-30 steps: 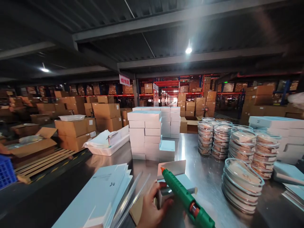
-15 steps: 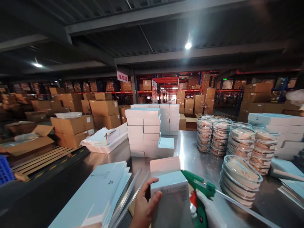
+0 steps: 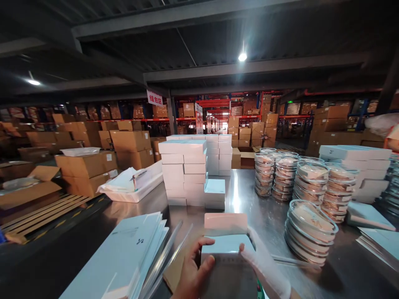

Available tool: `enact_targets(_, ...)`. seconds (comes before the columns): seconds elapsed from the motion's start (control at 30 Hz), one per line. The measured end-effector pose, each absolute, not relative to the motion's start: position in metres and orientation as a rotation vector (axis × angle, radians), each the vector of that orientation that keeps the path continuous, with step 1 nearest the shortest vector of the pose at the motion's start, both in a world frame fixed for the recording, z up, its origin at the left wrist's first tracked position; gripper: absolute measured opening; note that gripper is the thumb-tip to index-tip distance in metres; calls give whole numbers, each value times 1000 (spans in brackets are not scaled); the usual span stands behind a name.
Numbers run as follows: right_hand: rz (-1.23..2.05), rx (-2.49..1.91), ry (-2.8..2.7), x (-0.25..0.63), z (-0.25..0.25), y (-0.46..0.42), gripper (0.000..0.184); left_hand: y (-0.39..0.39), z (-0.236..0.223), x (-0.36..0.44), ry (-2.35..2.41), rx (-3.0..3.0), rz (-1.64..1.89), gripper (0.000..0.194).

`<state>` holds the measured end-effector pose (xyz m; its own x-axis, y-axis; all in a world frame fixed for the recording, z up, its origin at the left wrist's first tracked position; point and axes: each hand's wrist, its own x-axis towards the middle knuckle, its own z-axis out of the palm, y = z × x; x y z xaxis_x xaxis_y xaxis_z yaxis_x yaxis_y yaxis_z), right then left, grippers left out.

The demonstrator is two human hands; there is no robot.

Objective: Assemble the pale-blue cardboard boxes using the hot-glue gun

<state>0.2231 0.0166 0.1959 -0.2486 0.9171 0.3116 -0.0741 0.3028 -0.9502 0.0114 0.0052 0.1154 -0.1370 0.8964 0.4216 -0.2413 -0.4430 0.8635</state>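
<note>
A small light-blue and white carton [image 3: 227, 265] stands in front of me with its flap [image 3: 226, 224] raised at the far side. My left hand [image 3: 195, 265] is closed around the carton's left side, thumb on the near face. My right hand [image 3: 262, 261], in a white glove with a bare thumb tip, grips the right side, thumb at the top edge. A sliver of green glue gun [image 3: 259, 289] shows beneath my right hand; most of it is hidden. A clear glue stick [image 3: 296, 262] extends rightward from behind that hand.
Flat blue cartons [image 3: 121, 253] and clear sticks [image 3: 165, 257] lie to the left. Finished-looking white boxes [image 3: 187, 174] are stacked ahead, beside a white basket [image 3: 137, 195]. Stacks of round clear containers [image 3: 310, 232] stand on the right of the metal table [image 3: 246, 199].
The green glue gun was upright in my right hand at the carton; now it is low and mostly hidden. My right hand has moved onto the carton's right side. The view has shifted slightly.
</note>
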Motion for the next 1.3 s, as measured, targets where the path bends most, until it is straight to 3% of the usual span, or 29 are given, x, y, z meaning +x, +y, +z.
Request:
enact_targets(0.13,1066,-851,-1712,234,185,16,96,11,112,9,678,1295,1882,38)
enact_targets(0.3,848,-793,-1810,253,159,17,42,14,124,-6,584,1780,1726,25)
enact_targets(0.47,613,-526,-1898,252,169,12,25,9,160,-16,588,2075,1640,17)
enact_targets(0.57,370,-390,-2030,247,180,3,36,-4,207,-11,805,2352,1193,31)
enact_targets(0.67,397,-544,-2158,259,189,2,66,-19,251,-4,1030,2310,762,59)
enact_targets(0.77,315,-938,-2055,311,195,26,72,-19,262,-13,1217,2107,1076,59)
enact_targets(0.87,-321,-1545,-1759,391,194,65,63,-3,242,-40,1392,1578,1833,90)
enact_targets(0.97,-517,-1844,-1642,455,188,92,39,11,206,-60,1294,1107,1986,125)
enact_targets(1.13,-501,-1792,-1576,477,205,103,30,8,146,-42,1122,903,1641,124)
enact_targets(1.3,-350,-1610,-1544,443,251,86,35,16,96,-20,1148,1028,1762,113)
